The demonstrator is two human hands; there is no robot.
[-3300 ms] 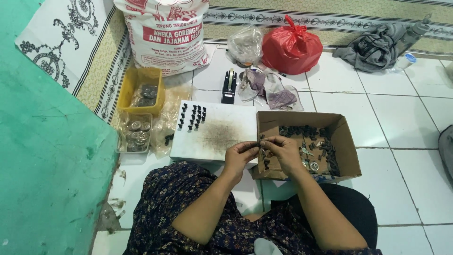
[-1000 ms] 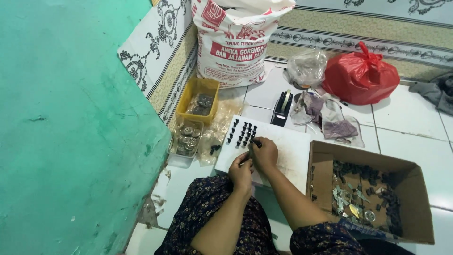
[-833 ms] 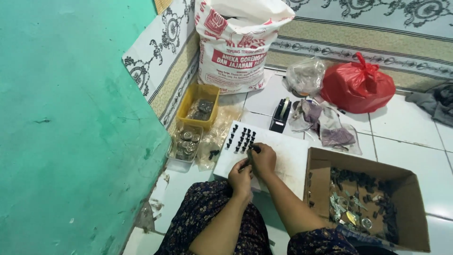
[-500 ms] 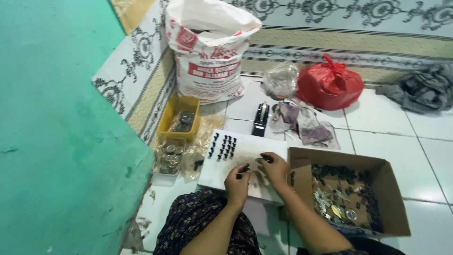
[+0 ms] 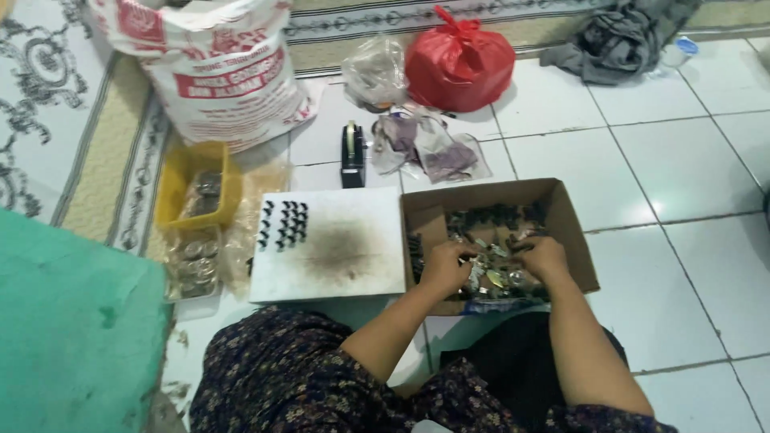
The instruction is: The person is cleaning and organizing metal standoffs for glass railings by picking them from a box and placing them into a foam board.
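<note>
Fingers of both hands — left hand [image 5: 446, 266], right hand [image 5: 544, 256] — are sunk among small metal parts [image 5: 489, 277] inside the cardboard box [image 5: 579, 240]; whether anything is grasped cannot be told — bare floor tile [image 5: 682, 265] lies open rightward.

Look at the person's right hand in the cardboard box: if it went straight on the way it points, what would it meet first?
The right hand points away from the body over the small metal parts. It would probably meet the dark parts heaped at the back first, then the far wall of the cardboard box; depth is unclear.
</note>
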